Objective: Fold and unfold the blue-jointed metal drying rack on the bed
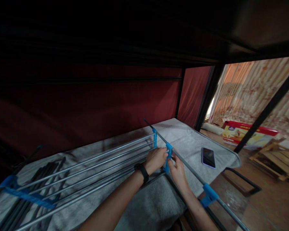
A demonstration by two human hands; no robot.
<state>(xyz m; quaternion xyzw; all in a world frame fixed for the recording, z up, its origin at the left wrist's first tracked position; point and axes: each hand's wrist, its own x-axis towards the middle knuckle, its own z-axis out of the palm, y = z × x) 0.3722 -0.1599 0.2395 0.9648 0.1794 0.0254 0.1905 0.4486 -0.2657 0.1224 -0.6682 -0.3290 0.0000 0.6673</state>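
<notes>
A rack of parallel grey metal tubes (pixel 96 163) with blue plastic end pieces lies on the grey bedding. My left hand (pixel 156 159), a black watch on its wrist, is closed at the rack's right end, its fingers against the middle blue bracket (pixel 169 157). From the other side, my right hand (pixel 177 170) pinches the same bracket with curled fingers. Through the bracket's top runs a long grey pole (pixel 190 168), slanting from the back toward the lower right. Another blue connector (pixel 209 195) sits on this pole near my right forearm. My fingers partly hide the joint.
A phone (pixel 208 157) lies on the bedding to the right. Loose dark tubes (pixel 39 179) lie beneath the rack's left blue end piece (pixel 26 194). Dark frame posts (pixel 210 93) border the bed. A red and yellow box (pixel 248 133) and a wooden crate (pixel 276 157) stand beyond.
</notes>
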